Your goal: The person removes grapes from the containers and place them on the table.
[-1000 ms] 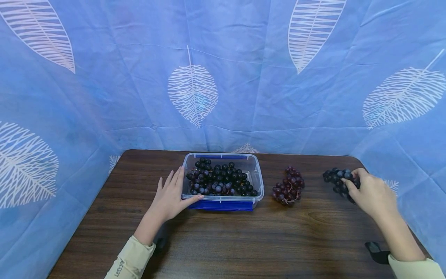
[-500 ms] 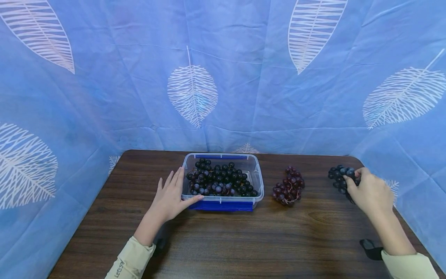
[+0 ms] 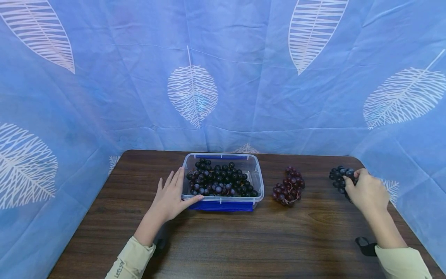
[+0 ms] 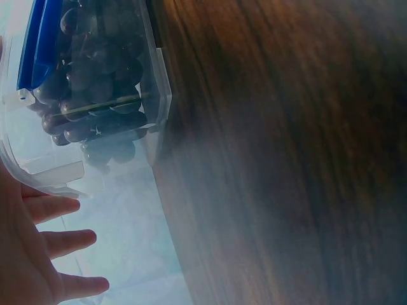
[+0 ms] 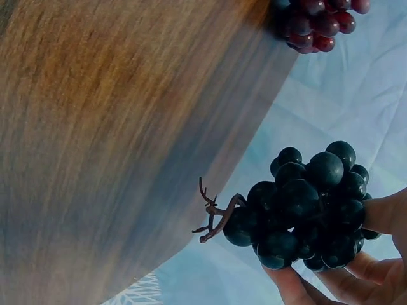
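Observation:
In the head view a clear plastic box [image 3: 258,174] with blue clips holds several bunches of dark grapes [image 3: 223,176]. My left hand [image 3: 168,197] rests against its left side, fingers straight and spread, thumb along the front rim. The left wrist view shows the fingertips [image 4: 82,239] beside the box corner. At the table's right side, my right hand [image 3: 371,192] grips a bunch of black grapes [image 5: 299,203] between thumb and fingers, its brown stem sticking out. Between box and right hand lies a bunch of red grapes [image 3: 288,186].
The dark wooden table [image 3: 244,240] has rounded back corners. A blue cloth [image 3: 237,77] with white leaf prints hangs behind and at the sides. A black strap piece [image 3: 366,246] shows by the right sleeve.
My right hand and forearm have shifted slightly left. The black grapes went a little right at first, then stayed nearly still. The left hand and box have not moved.

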The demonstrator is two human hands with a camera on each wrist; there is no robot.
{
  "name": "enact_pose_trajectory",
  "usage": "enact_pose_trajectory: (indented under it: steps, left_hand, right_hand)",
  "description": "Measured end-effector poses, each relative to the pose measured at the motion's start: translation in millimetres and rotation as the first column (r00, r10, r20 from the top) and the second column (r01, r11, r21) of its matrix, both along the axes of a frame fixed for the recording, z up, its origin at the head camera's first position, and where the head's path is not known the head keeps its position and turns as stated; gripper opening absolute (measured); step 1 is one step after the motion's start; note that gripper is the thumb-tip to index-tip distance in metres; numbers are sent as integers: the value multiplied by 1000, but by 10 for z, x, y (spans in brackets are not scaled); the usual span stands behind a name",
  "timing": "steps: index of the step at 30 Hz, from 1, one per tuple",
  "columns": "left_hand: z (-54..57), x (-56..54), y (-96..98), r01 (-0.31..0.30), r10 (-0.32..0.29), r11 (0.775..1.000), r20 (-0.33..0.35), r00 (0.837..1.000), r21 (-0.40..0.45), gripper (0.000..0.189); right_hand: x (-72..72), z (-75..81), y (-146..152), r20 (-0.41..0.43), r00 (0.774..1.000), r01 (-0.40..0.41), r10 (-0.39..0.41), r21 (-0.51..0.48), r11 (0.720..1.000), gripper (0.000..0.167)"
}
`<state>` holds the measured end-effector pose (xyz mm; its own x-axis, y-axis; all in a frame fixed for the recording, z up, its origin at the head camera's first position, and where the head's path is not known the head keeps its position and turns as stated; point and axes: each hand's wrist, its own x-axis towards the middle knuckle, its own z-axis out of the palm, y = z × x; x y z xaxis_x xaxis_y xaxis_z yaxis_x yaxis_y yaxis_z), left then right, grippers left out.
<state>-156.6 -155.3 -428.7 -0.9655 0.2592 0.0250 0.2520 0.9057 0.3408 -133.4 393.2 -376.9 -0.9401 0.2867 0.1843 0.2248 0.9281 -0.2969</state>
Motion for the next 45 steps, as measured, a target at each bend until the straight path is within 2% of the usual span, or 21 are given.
enact_pose_trajectory:
  steps: [7, 17, 26, 38, 45]
  left_hand:
    - [9, 5, 5, 2, -2, 1000, -1, 1000, 9, 117]
    - [15, 13, 2, 4, -5, 1000, 6, 1000, 15, 117]
    - [11, 12, 6, 3, -3, 1000, 6, 1000, 14, 117]
    - [19, 11, 12, -1, 1, 1000, 15, 1000, 12, 117]
    - [8, 7, 7, -3, 3, 1000, 8, 1000, 3, 118]
  right_hand:
    - [-67, -74, 35, 15, 1000, 20, -20, -5, 1000, 43]
    - [-150, -174, 85, 63, 995, 82, -83, 5, 997, 39]
    - [-189, -282, 110, 56, 991, 125, -124, -11, 992, 37]
    - [-225, -442, 110, 97, 986, 139, -137, -20, 990, 39]
    - [-223, -512, 101, 77, 991, 107, -105, -14, 994, 39]
